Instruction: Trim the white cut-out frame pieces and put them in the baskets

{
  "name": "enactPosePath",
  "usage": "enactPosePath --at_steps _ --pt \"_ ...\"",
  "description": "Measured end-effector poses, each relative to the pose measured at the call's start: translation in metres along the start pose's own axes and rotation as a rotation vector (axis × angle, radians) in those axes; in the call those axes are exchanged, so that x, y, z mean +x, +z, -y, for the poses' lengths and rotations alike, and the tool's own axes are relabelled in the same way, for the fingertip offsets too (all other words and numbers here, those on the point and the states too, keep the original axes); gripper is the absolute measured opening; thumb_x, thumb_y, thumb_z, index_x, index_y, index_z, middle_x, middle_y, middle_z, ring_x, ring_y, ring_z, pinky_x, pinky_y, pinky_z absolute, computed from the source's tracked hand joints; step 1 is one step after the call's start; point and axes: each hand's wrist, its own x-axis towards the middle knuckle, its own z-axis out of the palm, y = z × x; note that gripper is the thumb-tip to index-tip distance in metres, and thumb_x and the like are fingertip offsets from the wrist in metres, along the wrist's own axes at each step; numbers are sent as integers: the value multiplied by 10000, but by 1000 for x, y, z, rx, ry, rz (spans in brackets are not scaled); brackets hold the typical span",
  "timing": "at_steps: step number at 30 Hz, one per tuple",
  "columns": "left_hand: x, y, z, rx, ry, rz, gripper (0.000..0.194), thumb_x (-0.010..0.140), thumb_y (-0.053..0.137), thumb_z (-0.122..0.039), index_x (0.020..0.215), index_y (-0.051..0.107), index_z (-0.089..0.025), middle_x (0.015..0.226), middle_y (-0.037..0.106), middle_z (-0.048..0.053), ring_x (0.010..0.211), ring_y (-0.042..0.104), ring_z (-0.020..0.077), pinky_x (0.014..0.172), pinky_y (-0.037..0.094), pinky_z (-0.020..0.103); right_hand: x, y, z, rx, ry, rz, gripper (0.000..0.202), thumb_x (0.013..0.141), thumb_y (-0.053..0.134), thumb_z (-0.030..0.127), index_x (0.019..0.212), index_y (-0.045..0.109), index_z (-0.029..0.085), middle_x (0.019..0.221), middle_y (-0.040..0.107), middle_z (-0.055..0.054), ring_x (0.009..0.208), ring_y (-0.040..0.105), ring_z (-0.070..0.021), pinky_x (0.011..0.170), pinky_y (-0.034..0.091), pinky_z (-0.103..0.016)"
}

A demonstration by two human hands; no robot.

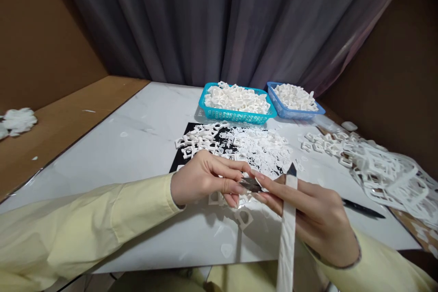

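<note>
Small dark flat piece (251,185) sits nearer you than black flat mat (176,164), long axis sideways; your left hand (207,180) pinches one end, right hand (318,214) meets other, gripping long white-wrapped dark-tipped tool (288,232).

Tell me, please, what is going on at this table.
A person is working bare-handed at the table. The left hand and right hand come together at a small dark piece; what the left pinches is hard to tell. The right hand also holds a white-wrapped tool with a dark pointed tip. White pieces and scraps lie beyond on a black mat, and behind it a teal basket and a blue basket are heaped with white pieces.
</note>
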Motion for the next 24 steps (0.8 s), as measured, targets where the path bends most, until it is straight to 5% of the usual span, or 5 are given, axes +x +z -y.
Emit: enactPosePath --at_steps 24 --pt "0 3 4 -30 11 -17 104 668 677 -42 632 739 -117 860 708 41 521 646 99 543 584 205 -6 3 1 -269 -108 5 350 899 491 225 1246 508 184 786 671 -33 529 590 -95 435 444 -217"
